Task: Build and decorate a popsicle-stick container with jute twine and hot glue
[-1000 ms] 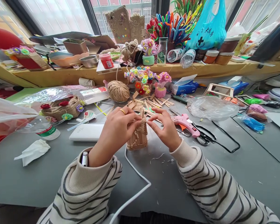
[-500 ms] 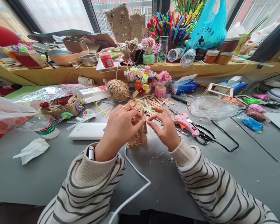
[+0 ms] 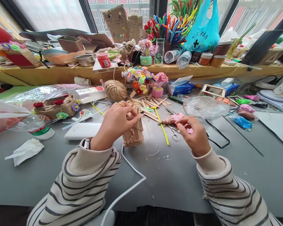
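Observation:
A small twine-wrapped pot (image 3: 133,136) made of wooden sticks stands on the grey table (image 3: 174,179) in front of me. My left hand (image 3: 113,125) pinches a strand of twine against its upper rim. My right hand (image 3: 194,136) is off to the right, closed around the handle of a pink glue gun (image 3: 172,118) that lies with its nozzle pointing left. Small scissors (image 3: 174,135) lie just beside that hand. A yellow strip (image 3: 163,130) runs between the pot and the gun.
A ball of twine (image 3: 115,90), loose wooden sticks (image 3: 153,103), pipe-cleaner flower pots (image 3: 141,80), a woven basket (image 3: 54,106), a white power bank (image 3: 81,131), a crumpled tissue (image 3: 25,150) and a white cable (image 3: 129,185) crowd the table. A cluttered wooden shelf (image 3: 61,75) runs behind.
My right hand has left the pot and moved right onto the pink glue gun. My left hand stays at the pot's rim with the twine. The view has shifted a little.

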The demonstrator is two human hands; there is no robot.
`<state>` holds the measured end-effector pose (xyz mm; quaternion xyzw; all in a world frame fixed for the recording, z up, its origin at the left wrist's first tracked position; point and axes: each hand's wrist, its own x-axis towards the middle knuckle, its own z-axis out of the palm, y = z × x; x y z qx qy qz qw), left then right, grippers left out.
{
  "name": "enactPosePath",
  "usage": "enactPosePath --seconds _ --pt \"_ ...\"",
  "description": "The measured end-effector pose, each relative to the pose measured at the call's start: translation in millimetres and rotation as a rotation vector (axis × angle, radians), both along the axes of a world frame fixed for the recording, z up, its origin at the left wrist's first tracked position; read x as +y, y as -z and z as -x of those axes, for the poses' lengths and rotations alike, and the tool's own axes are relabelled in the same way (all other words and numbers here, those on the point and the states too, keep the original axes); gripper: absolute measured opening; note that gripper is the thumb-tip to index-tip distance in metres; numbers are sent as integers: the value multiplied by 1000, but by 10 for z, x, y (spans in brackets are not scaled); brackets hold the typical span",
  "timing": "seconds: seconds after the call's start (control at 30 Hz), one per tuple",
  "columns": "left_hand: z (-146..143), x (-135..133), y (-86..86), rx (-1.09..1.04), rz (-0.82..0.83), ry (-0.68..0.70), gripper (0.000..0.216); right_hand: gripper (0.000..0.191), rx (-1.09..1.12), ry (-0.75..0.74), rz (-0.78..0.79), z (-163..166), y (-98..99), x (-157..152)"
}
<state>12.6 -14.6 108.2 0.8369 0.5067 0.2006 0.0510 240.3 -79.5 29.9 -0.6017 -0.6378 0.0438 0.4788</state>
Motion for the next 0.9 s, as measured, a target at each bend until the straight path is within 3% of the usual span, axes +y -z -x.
enactPosePath --seconds 0.13,0.33,0.47,0.6,0.9 --pt "-4 -39 23 -1 -20 -11 21 12 -200 -27 173 -71 104 -153" --pt "30 -66 52 -12 -39 -9 20 14 -566 229 538 -33 157 -152" --pt "44 -54 44 -12 -41 -9 20 20 -677 263 764 23 78 -46" --pt "49 -59 44 -7 -43 -7 21 14 -690 246 814 64 -17 26" --pt "67 -60 75 -33 -39 -13 19 26 -684 214 918 120 -76 73"
